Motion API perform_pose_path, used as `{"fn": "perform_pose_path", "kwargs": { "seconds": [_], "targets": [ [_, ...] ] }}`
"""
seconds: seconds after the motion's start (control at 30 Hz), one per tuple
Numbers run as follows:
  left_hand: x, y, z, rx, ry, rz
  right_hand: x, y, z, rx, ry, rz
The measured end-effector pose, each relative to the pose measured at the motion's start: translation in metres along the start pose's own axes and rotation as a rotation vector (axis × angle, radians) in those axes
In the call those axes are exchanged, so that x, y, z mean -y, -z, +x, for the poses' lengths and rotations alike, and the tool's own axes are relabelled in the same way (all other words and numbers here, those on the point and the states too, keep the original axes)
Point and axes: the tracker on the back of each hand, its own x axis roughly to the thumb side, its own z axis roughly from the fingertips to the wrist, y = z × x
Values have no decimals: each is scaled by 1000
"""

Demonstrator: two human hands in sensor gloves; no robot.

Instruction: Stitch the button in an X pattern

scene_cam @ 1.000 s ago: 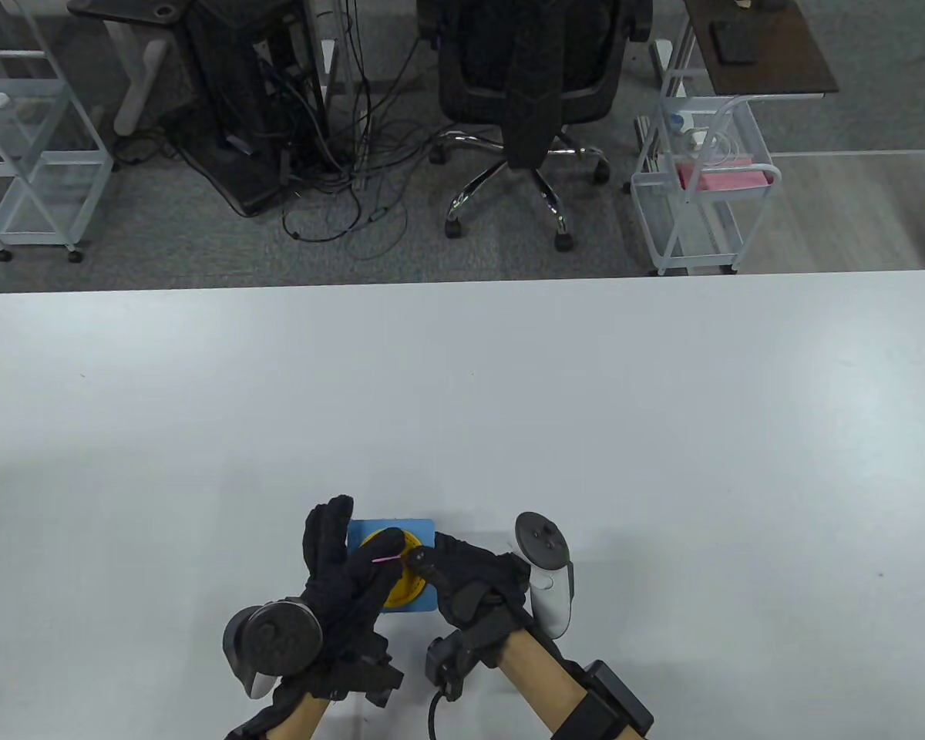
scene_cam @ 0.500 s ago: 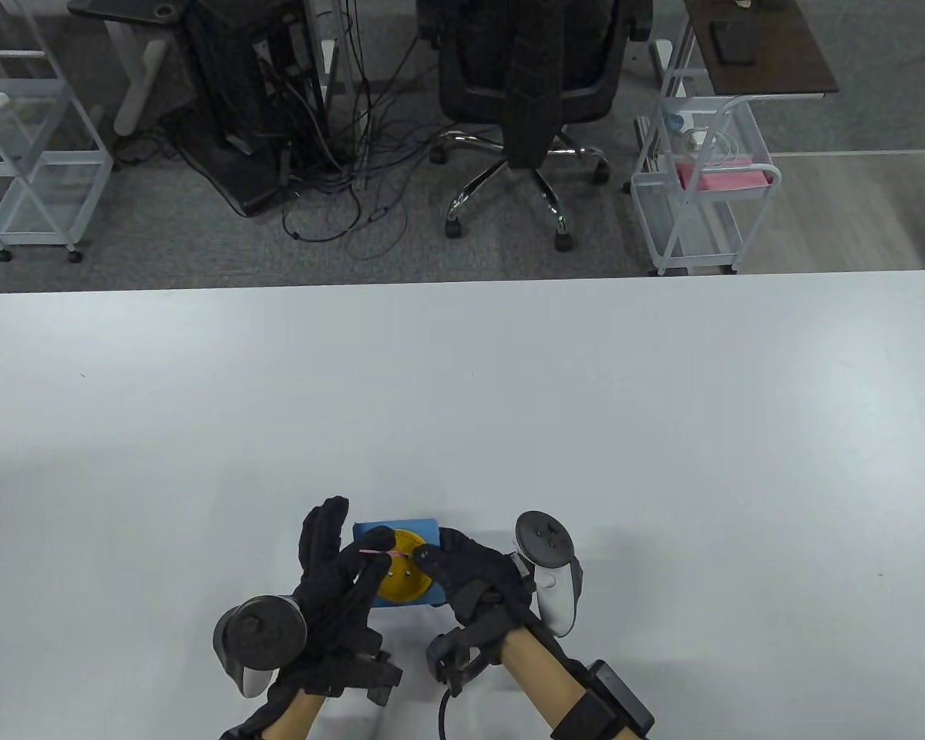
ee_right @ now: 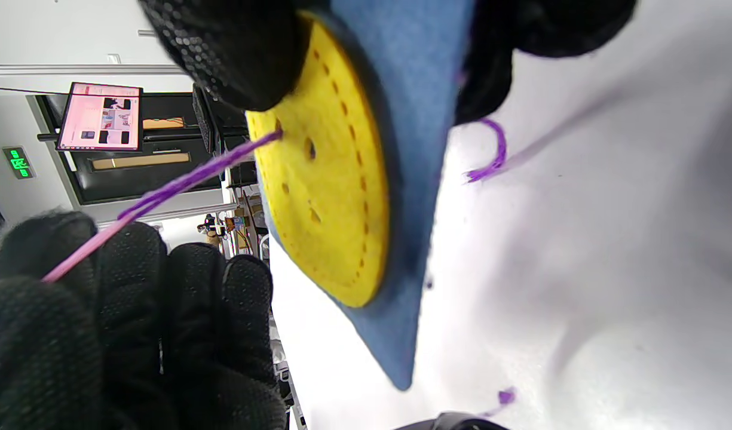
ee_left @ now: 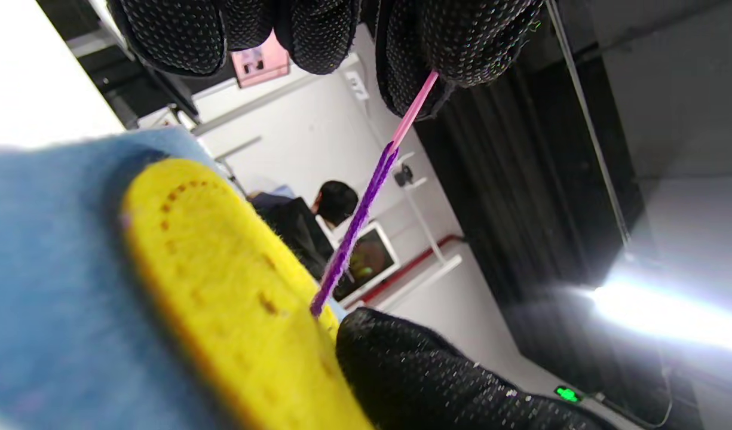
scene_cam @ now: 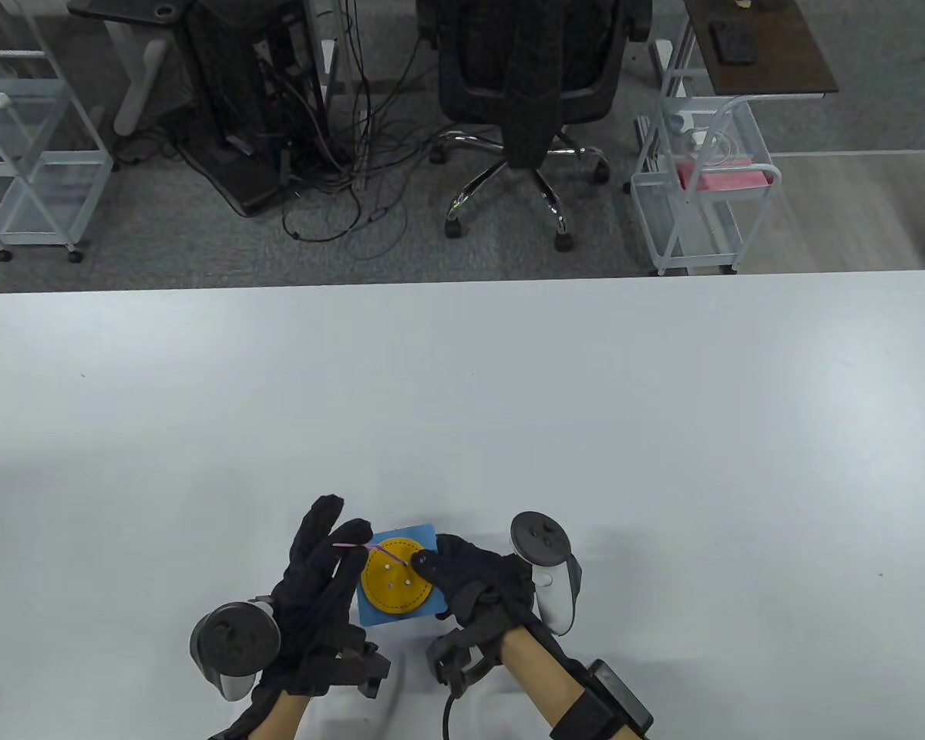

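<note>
table view: the right hand (scene_cam: pixel 474 578) is gripping a blue felt square (scene_cam: pixel 378 613) bearing a yellow button (scene_cam: pixel 395 578), near the bench (scene_cam: pixel 462 401) front edge. left wrist view: left hand fingers (ee_left: pixel 461 42) are pinching a pink needle (ee_left: pixel 414 110) trailing purple thread (ee_left: pixel 351 233). right wrist view: thread is leaving a button hole.

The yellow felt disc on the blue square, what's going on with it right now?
A person in black sensor gloves is sewing it. The right hand grips the blue felt square and the round yellow felt button, tilted up off the white table. The left hand pinches a pink needle and pulls purple yarn out of one button hole. More yarn trails behind the square. No finished X is visible yet.
</note>
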Motion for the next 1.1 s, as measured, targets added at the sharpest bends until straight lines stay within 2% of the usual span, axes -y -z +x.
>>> {"fn": "perform_pose_path", "kwargs": {
  "seconds": [0.53,1.1],
  "targets": [
    [-26,1,4,51,-124,108,-1,1,-2,-17,-33,0],
    [-40,3,1,76,-206,145,-2,1,-4,-27,-39,1]
  ]
}}
